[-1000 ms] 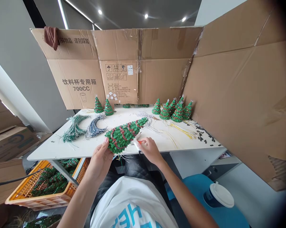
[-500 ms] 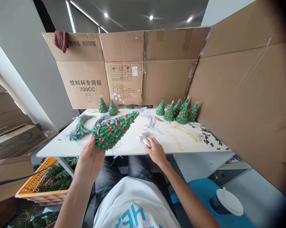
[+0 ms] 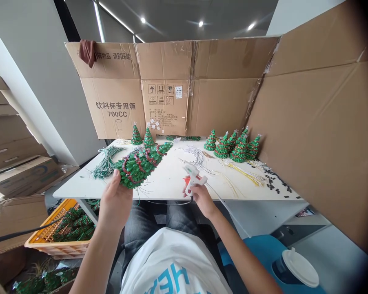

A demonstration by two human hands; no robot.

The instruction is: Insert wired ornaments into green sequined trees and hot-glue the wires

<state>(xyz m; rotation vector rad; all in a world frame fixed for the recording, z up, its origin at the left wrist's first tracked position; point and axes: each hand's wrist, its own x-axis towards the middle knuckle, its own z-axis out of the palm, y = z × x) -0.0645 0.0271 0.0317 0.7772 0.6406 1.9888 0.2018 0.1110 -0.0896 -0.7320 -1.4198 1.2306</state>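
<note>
My left hand [image 3: 118,202] grips a small green beaded Christmas tree [image 3: 141,166] by its base, tilted so its clear tip points up and to the right. Reddish-purple garland winds round the tree, and thin wire ends stick out beneath it. In my right hand [image 3: 202,198] is a white hot glue gun [image 3: 192,178] with a red trigger, raised above the table's front edge. Its nozzle points up and left, toward the tree but apart from it. A pale cord trails from the gun.
On the white table [image 3: 168,190] lie a green wire bundle [image 3: 107,161], yellow strands [image 3: 247,173] and black bits [image 3: 272,183]. Several finished trees [image 3: 239,149] stand at the right, by cardboard walls [image 3: 223,106]. An orange crate [image 3: 57,249] holds more trees. A lidded cup [image 3: 297,267] sits on a blue seat.
My right hand has lifted the glue gun off the table and turned its nozzle upward. The tree in my left hand has shifted slightly left and down.
</note>
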